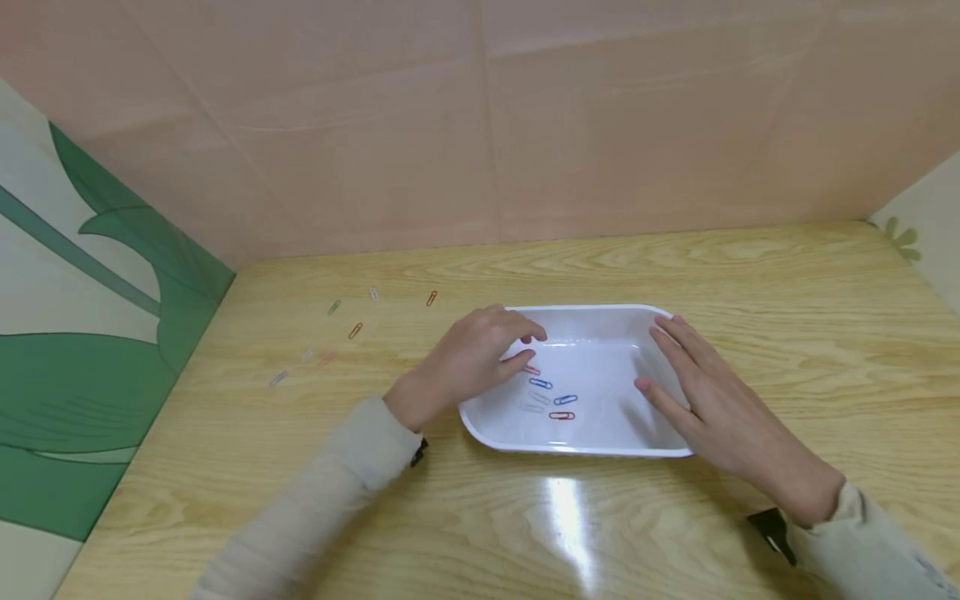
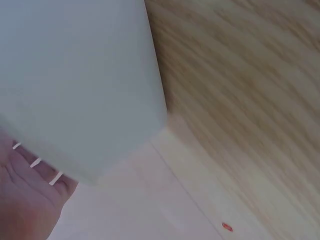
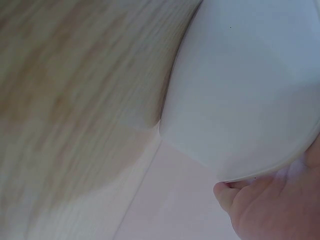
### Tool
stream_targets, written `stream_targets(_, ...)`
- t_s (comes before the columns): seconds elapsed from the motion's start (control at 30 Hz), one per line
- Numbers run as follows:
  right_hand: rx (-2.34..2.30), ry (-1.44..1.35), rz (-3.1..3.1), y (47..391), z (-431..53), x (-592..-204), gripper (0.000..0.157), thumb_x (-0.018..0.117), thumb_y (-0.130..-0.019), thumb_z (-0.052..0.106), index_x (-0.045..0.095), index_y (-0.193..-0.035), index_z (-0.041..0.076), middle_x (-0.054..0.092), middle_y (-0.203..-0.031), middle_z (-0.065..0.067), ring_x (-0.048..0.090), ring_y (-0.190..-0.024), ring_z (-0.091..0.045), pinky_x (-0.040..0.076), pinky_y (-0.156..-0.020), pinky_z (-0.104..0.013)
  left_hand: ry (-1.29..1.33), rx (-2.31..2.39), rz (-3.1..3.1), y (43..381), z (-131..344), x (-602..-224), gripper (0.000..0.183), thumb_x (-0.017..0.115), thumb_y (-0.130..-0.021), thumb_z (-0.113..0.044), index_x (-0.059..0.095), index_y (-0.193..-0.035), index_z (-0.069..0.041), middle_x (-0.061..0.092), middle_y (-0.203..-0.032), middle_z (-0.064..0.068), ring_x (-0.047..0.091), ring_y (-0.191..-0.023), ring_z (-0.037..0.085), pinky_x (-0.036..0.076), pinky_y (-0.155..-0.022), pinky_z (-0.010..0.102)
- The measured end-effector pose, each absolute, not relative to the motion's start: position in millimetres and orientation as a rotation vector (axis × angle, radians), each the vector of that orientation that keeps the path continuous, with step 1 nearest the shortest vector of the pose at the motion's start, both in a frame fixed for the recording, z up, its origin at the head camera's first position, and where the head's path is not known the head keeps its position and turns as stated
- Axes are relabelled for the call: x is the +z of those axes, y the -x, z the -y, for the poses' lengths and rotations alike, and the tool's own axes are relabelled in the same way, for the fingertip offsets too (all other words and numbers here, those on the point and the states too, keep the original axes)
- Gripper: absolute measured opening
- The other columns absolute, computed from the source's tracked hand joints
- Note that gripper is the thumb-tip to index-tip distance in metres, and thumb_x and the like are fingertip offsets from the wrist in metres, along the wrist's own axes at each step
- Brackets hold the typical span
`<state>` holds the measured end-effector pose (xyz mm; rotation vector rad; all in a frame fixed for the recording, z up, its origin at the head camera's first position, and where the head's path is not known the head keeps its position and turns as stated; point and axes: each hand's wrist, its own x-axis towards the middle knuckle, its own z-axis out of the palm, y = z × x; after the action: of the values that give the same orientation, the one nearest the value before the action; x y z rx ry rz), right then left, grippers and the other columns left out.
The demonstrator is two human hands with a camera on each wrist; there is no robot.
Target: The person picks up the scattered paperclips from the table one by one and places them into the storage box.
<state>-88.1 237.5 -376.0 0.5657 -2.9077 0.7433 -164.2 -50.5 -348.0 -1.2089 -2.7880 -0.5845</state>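
Observation:
A white tray [image 1: 592,442] stands on the wooden table. Several coloured paper clips lie inside its left half, among them a blue paper clip [image 1: 566,400] and a red paper clip [image 1: 562,415]. Over the tray's left end is my left hand [image 1: 480,346], its thumb and forefinger apart and nothing seen between them. A reddish clip [image 1: 532,370] lies just below that thumb. My right hand [image 1: 712,400] has its fingers extended over the tray's right rim. In the right wrist view, this hand [image 3: 280,205] is at the rim, partly hidden by the tray wall [image 3: 240,100].
Loose paper clips are scattered on the table left of the tray, including a green one [image 1: 334,307], a dark red one [image 1: 431,298] and a pale one [image 1: 278,379]. A pinkish wall [image 1: 487,125] rises behind the table, and a green-patterned panel [image 1: 97,375] bounds its left.

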Motion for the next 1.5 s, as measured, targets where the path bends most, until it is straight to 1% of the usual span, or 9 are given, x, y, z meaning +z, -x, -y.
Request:
stream_targets(0.23,0.740,-0.569,2.902,88,-237,-376,0.070,0.051,-0.103,0.035,0.024,-0.155,-0.003,0.019,-0.162,-0.024,0.015,-0.151,-0.041,0.011,-0.125,-0.052,1.094,-0.613,2.736,171,67,-344,0.023,0.068,-0.093,-0.014,0.071,-0.115,-0.011,0.074,-0.105,0.003,0.065,-0.103,0.018,0.053,-0.091,0.033)
stream_targets(0.47,0.741,-0.567,2.901,88,-236,-376,0.070,0.051,-0.103,0.035,0.024,-0.154,-0.003,0.020,-0.162,-0.025,0.016,-0.151,-0.041,0.011,-0.125,-0.051,0.996,-0.579,2.731,178,81,-346,0.022,0.067,-0.093,-0.015,0.071,-0.115,-0.012,0.074,-0.104,0.002,0.065,-0.101,0.018,0.055,-0.084,0.032)
stream_targets(0.77,0.747,-0.565,2.905,88,-235,-376,0.070,0.051,-0.103,0.035,0.024,-0.155,-0.002,0.019,-0.163,-0.024,0.015,-0.152,-0.041,0.012,-0.124,-0.053,0.900,-0.576,2.772,189,98,-351,0.024,0.066,-0.095,-0.020,0.071,-0.117,-0.012,0.073,-0.106,0.002,0.066,-0.103,0.020,0.055,-0.089,0.035)
stream_targets(1.0,0.750,-0.563,2.908,87,-235,-375,0.070,0.051,-0.103,0.035,0.023,-0.155,-0.002,0.019,-0.163,-0.023,0.015,-0.152,-0.040,0.012,-0.125,-0.052,0.873,-0.577,2.801,195,106,-353,0.025,0.065,-0.096,-0.023,0.071,-0.117,-0.011,0.074,-0.106,0.005,0.066,-0.103,0.022,0.056,-0.086,0.036)
stream_targets(1.17,0.744,-0.567,2.905,87,-235,-375,0.069,0.051,-0.103,0.035,0.024,-0.155,-0.002,0.019,-0.162,-0.024,0.015,-0.152,-0.041,0.012,-0.125,-0.053,0.856,-0.563,2.810,200,111,-353,0.026,0.066,-0.095,-0.021,0.070,-0.117,-0.009,0.074,-0.106,0.007,0.067,-0.102,0.024,0.056,-0.084,0.038)
stream_targets(1.37,0.754,-0.574,2.904,87,-234,-376,0.069,0.050,-0.103,0.034,0.023,-0.155,-0.003,0.018,-0.162,-0.025,0.014,-0.152,-0.041,0.011,-0.125,-0.053,0.758,-0.537,2.891,210,119,-357,0.027,0.066,-0.095,-0.020,0.069,-0.120,-0.009,0.073,-0.107,0.007,0.066,-0.102,0.027,0.055,-0.084,0.039)
stream_targets(1.5,0.759,-0.579,2.900,87,-234,-376,0.068,0.050,-0.104,0.033,0.024,-0.154,-0.004,0.018,-0.162,-0.025,0.015,-0.151,-0.042,0.010,-0.125,-0.053,0.734,-0.535,2.910,215,124,-360,0.028,0.066,-0.095,-0.019,0.069,-0.121,-0.008,0.073,-0.109,0.010,0.067,-0.100,0.028,0.056,-0.083,0.039)
